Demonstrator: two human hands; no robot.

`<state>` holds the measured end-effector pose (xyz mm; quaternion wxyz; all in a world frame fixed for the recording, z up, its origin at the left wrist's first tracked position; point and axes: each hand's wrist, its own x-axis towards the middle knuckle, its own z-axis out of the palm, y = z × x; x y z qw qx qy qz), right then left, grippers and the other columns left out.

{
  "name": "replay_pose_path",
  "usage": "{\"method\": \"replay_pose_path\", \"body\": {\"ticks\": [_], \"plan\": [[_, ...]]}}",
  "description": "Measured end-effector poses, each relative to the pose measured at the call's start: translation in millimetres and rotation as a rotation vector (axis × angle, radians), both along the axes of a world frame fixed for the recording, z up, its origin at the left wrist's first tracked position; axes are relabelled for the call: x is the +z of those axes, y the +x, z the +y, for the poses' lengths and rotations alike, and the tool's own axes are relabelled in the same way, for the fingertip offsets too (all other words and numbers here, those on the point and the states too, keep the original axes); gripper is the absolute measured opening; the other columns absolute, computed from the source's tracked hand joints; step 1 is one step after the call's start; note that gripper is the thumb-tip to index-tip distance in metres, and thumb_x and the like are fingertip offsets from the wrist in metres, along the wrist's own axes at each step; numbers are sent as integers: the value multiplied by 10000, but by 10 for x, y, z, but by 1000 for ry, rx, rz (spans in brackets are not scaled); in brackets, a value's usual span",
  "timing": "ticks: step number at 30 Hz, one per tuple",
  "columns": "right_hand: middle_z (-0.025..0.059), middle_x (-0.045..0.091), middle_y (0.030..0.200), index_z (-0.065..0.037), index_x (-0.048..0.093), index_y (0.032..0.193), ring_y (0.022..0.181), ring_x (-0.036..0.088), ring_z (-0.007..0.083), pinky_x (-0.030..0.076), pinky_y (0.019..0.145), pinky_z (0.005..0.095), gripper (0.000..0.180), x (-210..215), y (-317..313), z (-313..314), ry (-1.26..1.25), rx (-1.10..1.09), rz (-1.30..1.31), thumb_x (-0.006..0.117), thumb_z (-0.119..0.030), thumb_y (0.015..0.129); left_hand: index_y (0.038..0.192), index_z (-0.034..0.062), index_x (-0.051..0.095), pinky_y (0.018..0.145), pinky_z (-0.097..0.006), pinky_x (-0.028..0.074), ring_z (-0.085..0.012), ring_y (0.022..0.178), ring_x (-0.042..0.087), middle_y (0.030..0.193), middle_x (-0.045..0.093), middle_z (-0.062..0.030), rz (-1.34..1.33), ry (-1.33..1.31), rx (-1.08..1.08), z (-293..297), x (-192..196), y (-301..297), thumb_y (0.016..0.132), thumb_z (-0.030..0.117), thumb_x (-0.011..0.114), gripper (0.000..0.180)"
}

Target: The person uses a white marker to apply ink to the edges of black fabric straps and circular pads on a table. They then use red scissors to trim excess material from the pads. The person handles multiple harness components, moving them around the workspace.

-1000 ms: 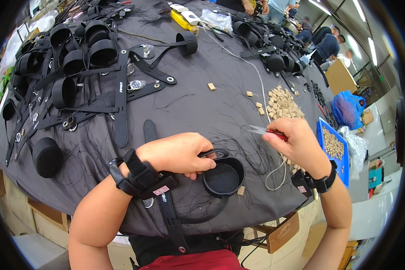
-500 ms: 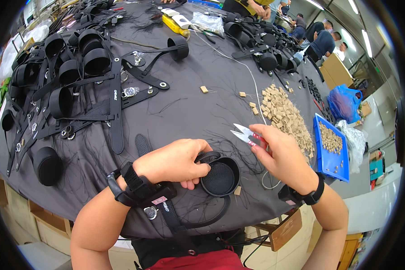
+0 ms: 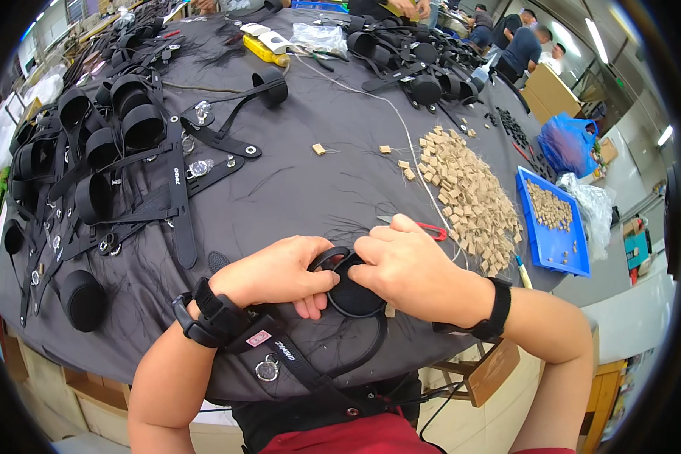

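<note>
A black leather strap piece with a round cup (image 3: 354,297) lies at the table's near edge. My left hand (image 3: 284,274) is closed on the cup's rim, thumb inside, beside a small black loop (image 3: 327,256). My right hand (image 3: 401,265) is closed too, fingertips pinched together at the cup's far right rim; what is between them is hidden. Just beyond that hand lie thread snips with a red handle (image 3: 433,230), partly covered by it. A strap with a clear round fitting (image 3: 267,368) runs toward my body.
Many small tan tags (image 3: 469,200) are heaped to the right, near a blue tray (image 3: 556,253) with more tags. Black strap pieces with cups (image 3: 140,129) are piled at left. A white cord (image 3: 408,125) crosses the dark tablecloth (image 3: 272,200). Other people work at the back.
My right hand has let go of the snips, now beyond it, and moved left to the cup's rim. My left hand still grips the cup. The view has shifted slightly.
</note>
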<state>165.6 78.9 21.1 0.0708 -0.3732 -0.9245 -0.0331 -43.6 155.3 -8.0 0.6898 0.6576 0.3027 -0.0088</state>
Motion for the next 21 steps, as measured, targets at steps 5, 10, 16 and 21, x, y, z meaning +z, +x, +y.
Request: {"method": "replay_pose_path", "body": {"ticks": [5, 10, 16, 21], "plan": [[32, 584, 787, -95, 691, 819, 797, 623, 202, 428, 727, 349, 80, -56, -6, 14, -50, 13, -114, 669, -100, 742, 1204, -51, 496, 607, -280, 593, -195, 695, 719, 797, 698, -128, -40, -96, -38, 71, -90, -21, 1006, 144, 559, 285], [80, 629, 831, -48, 688, 839, 858, 657, 256, 491, 769, 386, 109, -25, 39, 39, -149, 9, -97, 674, -88, 739, 1235, -73, 483, 622, -295, 600, -216, 703, 724, 796, 691, -147, -89, -170, -45, 118, -125, -50, 1000, 126, 537, 313], [120, 627, 811, -31, 667, 815, 823, 657, 290, 510, 745, 399, 72, 20, 35, 85, -194, 18, -73, 647, -70, 757, 1274, -66, 463, 624, -286, 602, -222, 710, 730, 795, 700, -147, -100, -220, -55, 159, -168, -58, 1018, 105, 516, 313], [99, 618, 771, -49, 652, 801, 764, 659, 286, 513, 714, 405, 57, -36, 49, 97, -153, 11, -13, 652, -84, 756, 1269, -63, 469, 620, -277, 600, -221, 705, 734, 803, 707, -155, -102, -229, -51, 166, -159, -47, 1020, 110, 508, 305]]}}
